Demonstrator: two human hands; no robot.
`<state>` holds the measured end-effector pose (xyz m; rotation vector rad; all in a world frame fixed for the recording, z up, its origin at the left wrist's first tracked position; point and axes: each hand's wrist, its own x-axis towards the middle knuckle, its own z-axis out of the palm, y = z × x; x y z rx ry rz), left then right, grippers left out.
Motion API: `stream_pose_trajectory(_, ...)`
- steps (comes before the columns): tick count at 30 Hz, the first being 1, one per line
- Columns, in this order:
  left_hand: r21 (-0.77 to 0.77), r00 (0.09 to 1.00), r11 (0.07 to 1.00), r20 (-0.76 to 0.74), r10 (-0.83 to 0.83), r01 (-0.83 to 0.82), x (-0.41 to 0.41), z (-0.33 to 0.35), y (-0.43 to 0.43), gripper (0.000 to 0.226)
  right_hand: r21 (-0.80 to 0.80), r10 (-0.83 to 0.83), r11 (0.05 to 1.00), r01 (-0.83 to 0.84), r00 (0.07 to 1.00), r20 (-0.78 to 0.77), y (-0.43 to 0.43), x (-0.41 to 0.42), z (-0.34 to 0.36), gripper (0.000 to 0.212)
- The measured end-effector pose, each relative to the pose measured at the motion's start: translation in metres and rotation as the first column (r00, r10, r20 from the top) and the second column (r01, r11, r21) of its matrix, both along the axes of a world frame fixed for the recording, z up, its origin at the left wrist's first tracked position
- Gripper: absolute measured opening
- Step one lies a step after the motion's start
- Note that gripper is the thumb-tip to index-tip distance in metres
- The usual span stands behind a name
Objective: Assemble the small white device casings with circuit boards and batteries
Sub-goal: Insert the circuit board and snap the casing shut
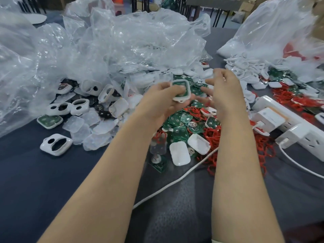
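My left hand [163, 97] grips a small white casing [181, 91] with a green circuit board seated inside it, held above the parts heap. Just to its right hovers my right hand [226, 90], fingers loosely curled and holding nothing that I can see; motion blur hides its fingertips. Below the hands lies a pile of green circuit boards [182, 125], some with round coin batteries. Two white casing backs [180, 154] lie near the pile's front edge. White front shells with oval holes [56, 144] sit to the left.
Crumpled clear plastic bags [105, 46] fill the back and left. Clear button membranes [89, 132] lie left of centre. Red cords [263, 146] tangle at right. A white power strip with plugged adapters [287, 123] and a white cable [175, 181] cross the dark blue table [35, 190].
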<state>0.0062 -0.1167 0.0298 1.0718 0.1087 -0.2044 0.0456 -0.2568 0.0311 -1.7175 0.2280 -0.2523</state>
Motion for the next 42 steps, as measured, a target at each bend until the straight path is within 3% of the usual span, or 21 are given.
stream_pose_trajectory(2, 0.022, 0.992, 0.992, -0.010, -0.127, 0.128, 0.002, 0.002, -0.012, 0.006, 0.181, 0.080, 0.981, -0.066, 0.995, -0.068, 0.001, -0.003, 0.004, 0.037)
stream_pose_trajectory(5, -0.010, 0.974, 0.974, -0.034, -0.226, 0.225, 0.003, 0.002, -0.018, 0.009, 0.320, 0.141, 0.941, -0.111, 0.988, -0.070, -0.003, -0.007, 0.006, 0.049)
stream_pose_trajectory(9, -0.096, 0.937, 0.933, 0.007, -0.348, 0.347, 0.000, 0.000, -0.012, 0.019, 0.423, 0.229, 0.886, -0.190, 0.973, -0.043, 0.000, -0.008, 0.009, 0.047)
stream_pose_trajectory(11, -0.114, 0.948, 0.942, -0.008, -0.317, 0.314, -0.001, -0.002, -0.008, 0.015, 0.422, 0.262, 0.880, -0.220, 0.964, -0.042, 0.004, -0.008, 0.008, 0.048)
stream_pose_trajectory(16, -0.034, 0.991, 0.994, -0.082, -0.107, 0.105, 0.001, -0.005, 0.004, 0.015, 0.024, 0.140, 0.990, -0.139, 0.988, -0.067, 0.011, -0.004, 0.001, 0.059)
stream_pose_trajectory(20, 0.058, 0.989, 0.988, -0.059, -0.137, 0.140, 0.000, -0.004, 0.009, 0.015, -0.036, 0.150, 0.987, -0.155, 0.983, -0.105, 0.018, -0.003, -0.002, 0.062)
stream_pose_trajectory(22, 0.058, 0.992, 0.991, -0.039, -0.119, 0.121, -0.001, -0.003, 0.010, 0.016, -0.320, 0.101, 0.941, -0.113, 0.993, -0.055, 0.018, -0.002, -0.003, 0.051)
stream_pose_trajectory(24, 0.012, 0.999, 0.999, -0.020, -0.031, 0.031, 0.001, -0.001, 0.014, 0.014, -0.568, 0.055, 0.822, -0.045, 0.998, 0.001, 0.013, 0.000, -0.003, 0.029)
stream_pose_trajectory(26, -0.007, 0.999, 0.999, -0.015, 0.046, -0.046, 0.002, 0.000, 0.020, 0.010, -0.602, 0.097, 0.790, -0.114, 0.993, -0.060, 0.010, 0.003, 0.000, 0.034)
stream_pose_trajectory(29, 0.039, 0.999, 0.999, -0.015, -0.037, 0.037, -0.003, -0.001, 0.026, 0.011, -0.302, 0.256, 0.916, -0.264, 0.964, -0.066, 0.018, 0.000, 0.008, 0.025)
stream_pose_trajectory(31, 0.071, 0.990, 0.988, 0.003, -0.138, 0.137, -0.009, -0.003, 0.026, 0.011, 0.061, 0.277, 0.960, -0.274, 0.960, -0.034, 0.023, 0.001, 0.010, 0.044)
stream_pose_trajectory(34, 0.072, 0.977, 0.975, 0.028, -0.211, 0.208, -0.015, -0.007, 0.026, 0.016, 0.522, 0.377, 0.787, -0.328, 0.926, 0.013, 0.025, 0.000, 0.008, 0.063)
stream_pose_trajectory(38, -0.074, 0.962, 0.960, 0.051, -0.268, 0.271, -0.019, -0.008, 0.029, 0.020, 0.732, 0.429, 0.574, -0.368, 0.896, 0.114, 0.034, -0.005, 0.002, 0.069)
stream_pose_trajectory(40, -0.099, 0.963, 0.958, 0.054, -0.266, 0.270, -0.019, -0.009, 0.031, 0.018, 0.757, 0.441, 0.541, -0.366, 0.890, 0.116, 0.039, -0.006, 0.000, 0.070)
stream_pose_trajectory(42, -0.052, 0.966, 0.965, 0.033, -0.256, 0.257, -0.019, -0.010, 0.033, 0.017, 0.735, 0.465, 0.566, -0.373, 0.881, 0.090, 0.042, -0.007, -0.002, 0.070)
